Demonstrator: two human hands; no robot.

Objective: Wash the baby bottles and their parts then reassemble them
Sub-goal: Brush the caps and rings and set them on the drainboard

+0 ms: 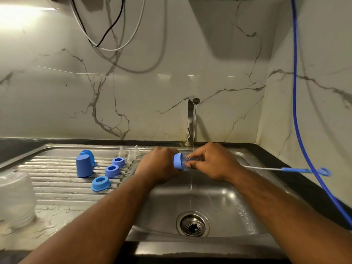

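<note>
Over the sink basin [224, 202], my left hand [159, 164] grips a blue bottle part [178, 161] with a clear piece on its right end. My right hand [211, 161] pinches that clear piece under a thin stream of water from the tap [191, 119]. On the ribbed drainboard [57, 187] stand two blue caps [84, 165], three blue collar rings [112, 170] and three clear teats [131, 153]. A clear bottle [16, 199] stands upside down at the far left.
A bottle brush [285, 169] with a white wire and blue handle lies on the sink's right rim. A blue hose [295, 92] hangs down the right wall. Black and white cables [106, 35] dangle above. The drain strainer [192, 223] sits in the basin floor.
</note>
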